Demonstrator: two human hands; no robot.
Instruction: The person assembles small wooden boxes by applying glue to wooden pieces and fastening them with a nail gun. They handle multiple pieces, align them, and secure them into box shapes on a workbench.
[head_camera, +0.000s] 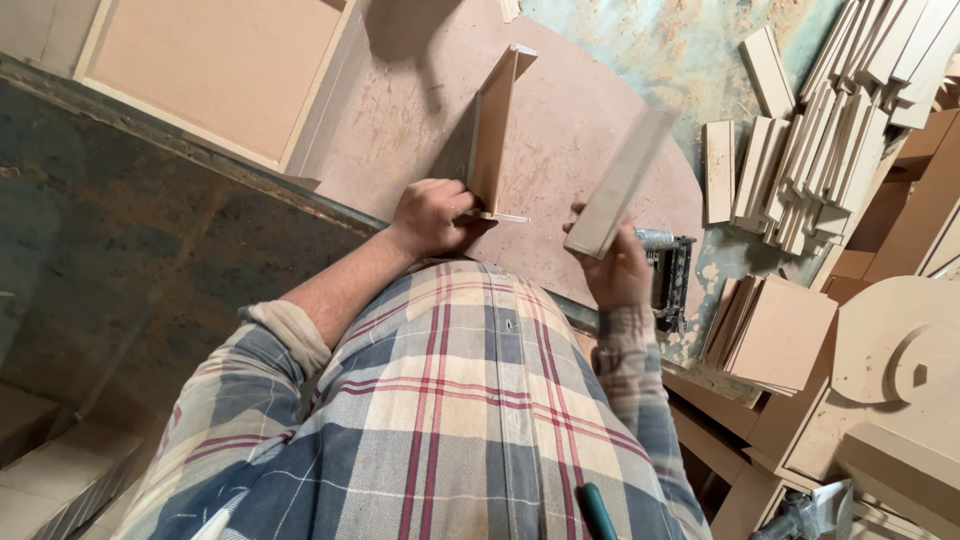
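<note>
A dusty workshop bench carried a rounded fibreboard sheet (580, 130) at the frame's centre. The left hand (432, 215) gripped an upright L-shaped panel assembly (492, 125), fingers curled round its lower edge. The right hand (618, 268) pinched a loose strip (622, 182), raised just right of it. Fitting seemed under way; aligning the strip squarely would need care. A nail gun (668, 278) lay beside that hand.

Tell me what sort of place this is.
Most likely a woodworking or cabinet shop: stacks of cut fibreboard strips cover the dusty bench, a nail gun lies by the right hand, and the left hand steadies upright boards.
</note>
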